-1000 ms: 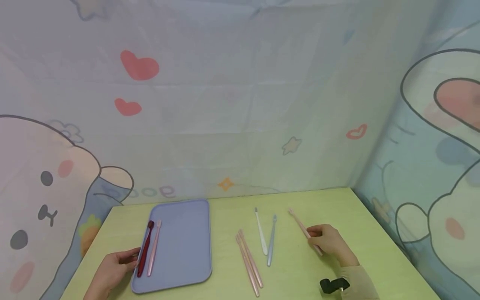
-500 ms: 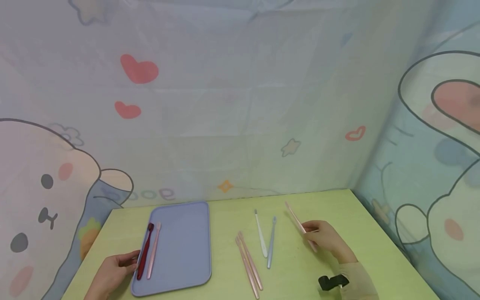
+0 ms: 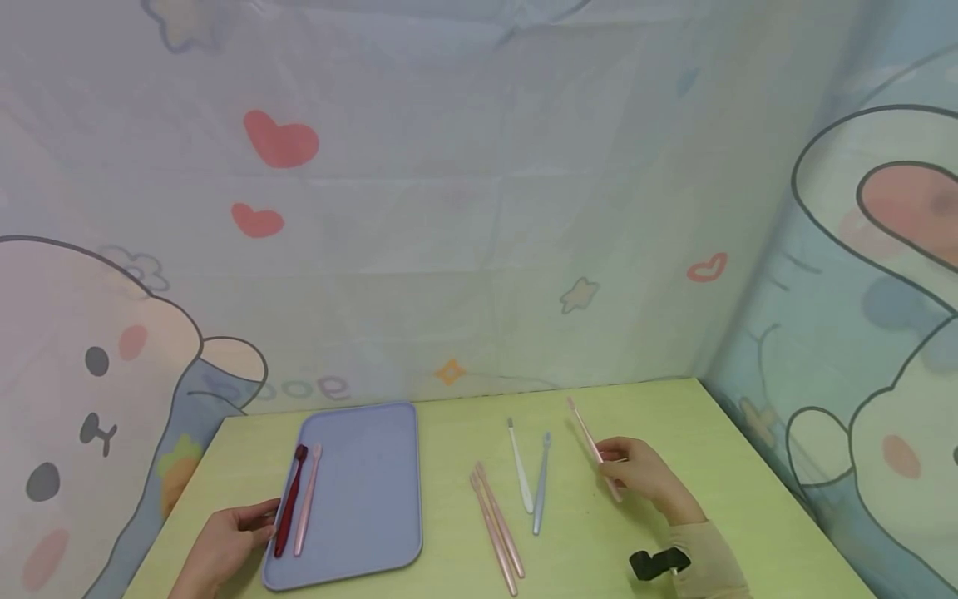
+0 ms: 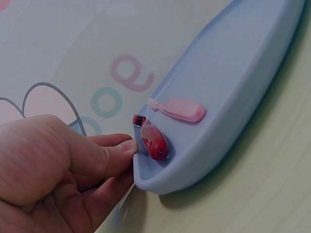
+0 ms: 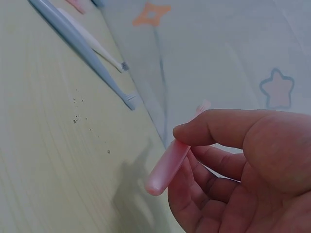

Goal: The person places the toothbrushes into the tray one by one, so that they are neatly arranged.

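Note:
My left hand (image 3: 223, 545) pinches the left rim of a lavender-blue tray (image 3: 374, 491), thumb on one side of the edge in the left wrist view. Inside the tray, a dark red toothbrush (image 3: 290, 503) lies along that rim, with a pink toothbrush (image 3: 308, 503) beside it. On the right, my right hand (image 3: 645, 472) pinches another pink toothbrush (image 5: 167, 170) between thumb and fingers. Its head points away toward the back wall. A shadow falls on the table below it in the right wrist view.
Between tray and right hand lie a white toothbrush (image 3: 521, 470), a blue toothbrush (image 3: 541, 482) and a small cluster of pink and peach toothbrushes (image 3: 497, 532). A printed cloth (image 3: 479, 208) rises behind the yellow-green table (image 3: 718, 441). Small dark specks mark the tabletop in the right wrist view.
My right hand has lifted the pink toothbrush off the table and shifted it slightly left. The left hand keeps its hold on the tray.

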A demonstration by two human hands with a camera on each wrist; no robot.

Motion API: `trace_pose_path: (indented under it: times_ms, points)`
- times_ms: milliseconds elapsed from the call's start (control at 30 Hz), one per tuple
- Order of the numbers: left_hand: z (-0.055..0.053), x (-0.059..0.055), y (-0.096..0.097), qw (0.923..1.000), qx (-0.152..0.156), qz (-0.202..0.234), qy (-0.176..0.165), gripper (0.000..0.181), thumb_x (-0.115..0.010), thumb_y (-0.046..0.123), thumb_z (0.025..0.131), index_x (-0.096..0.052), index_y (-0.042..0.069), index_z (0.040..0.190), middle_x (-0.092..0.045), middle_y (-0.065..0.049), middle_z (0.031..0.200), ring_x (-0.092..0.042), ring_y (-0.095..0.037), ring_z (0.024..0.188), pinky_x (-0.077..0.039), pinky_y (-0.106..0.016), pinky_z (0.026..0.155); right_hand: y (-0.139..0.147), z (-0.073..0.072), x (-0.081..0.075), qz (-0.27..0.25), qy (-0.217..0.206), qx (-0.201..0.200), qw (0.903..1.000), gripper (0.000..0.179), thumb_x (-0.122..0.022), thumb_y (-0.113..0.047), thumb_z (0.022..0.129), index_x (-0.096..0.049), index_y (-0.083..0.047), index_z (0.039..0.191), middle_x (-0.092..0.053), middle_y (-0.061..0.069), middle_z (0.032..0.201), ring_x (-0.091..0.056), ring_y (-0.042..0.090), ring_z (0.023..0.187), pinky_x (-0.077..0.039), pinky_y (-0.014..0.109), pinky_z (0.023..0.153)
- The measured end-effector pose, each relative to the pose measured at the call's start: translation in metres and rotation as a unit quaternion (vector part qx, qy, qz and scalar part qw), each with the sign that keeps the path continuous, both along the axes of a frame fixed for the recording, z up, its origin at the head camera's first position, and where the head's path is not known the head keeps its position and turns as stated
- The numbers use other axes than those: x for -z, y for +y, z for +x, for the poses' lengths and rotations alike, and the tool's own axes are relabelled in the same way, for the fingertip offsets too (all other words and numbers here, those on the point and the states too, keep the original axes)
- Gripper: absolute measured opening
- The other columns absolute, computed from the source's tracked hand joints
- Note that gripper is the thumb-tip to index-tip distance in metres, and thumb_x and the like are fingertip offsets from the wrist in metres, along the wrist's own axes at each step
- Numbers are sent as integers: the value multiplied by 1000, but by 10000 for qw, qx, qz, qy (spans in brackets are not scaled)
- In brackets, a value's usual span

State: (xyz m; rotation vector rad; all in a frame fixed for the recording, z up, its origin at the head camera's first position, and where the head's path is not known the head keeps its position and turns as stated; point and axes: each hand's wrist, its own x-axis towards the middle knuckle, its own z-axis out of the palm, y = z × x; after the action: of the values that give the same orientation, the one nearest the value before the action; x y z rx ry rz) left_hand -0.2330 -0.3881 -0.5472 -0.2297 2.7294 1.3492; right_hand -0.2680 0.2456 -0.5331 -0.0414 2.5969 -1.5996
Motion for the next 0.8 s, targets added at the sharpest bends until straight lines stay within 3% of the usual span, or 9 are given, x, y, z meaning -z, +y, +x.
trace_pose_path:
  times_ms: [100,267,533,800]
  points:
    - [-1,0,0,10000,-24,-11,14,44,-77,3,95,-67,-8,137,-78,-19,115,-70,-24,111,-49,-54,102,-2,-1,1,-95,1,-60,9999,43,-72,-2,96,-61,14,134,-68,21,114,-67,23,91,-60,37,76]
    - [-1,-1,1,10000,-22,70,37,45,-77,3,95,-66,-10,137,-78,-21,116,-69,-35,116,-45,-61,105,-9,-1,2,-331,-38,-199,9992,48,-72,-4,96,-58,13,139,-69,22,116,-68,23,90,-60,37,78]
    - [1,-2,2,9999,-13,84,66,45,-76,1,96,-64,-11,138,-78,-21,116,-66,-39,121,-43,-62,107,-38,-3,5,-844,-97,-580,9947,58,-71,-4,98,-49,13,149,-67,23,116,-71,27,90,-62,38,78]
    - [2,-3,3,10000,-41,38,82,45,-77,2,96,-65,-10,138,-79,-19,113,-69,-32,115,-46,-58,105,-77,-5,4,-1219,-39,-840,9890,62,-72,-7,98,-47,11,152,-67,25,121,-72,29,96,-62,42,85]
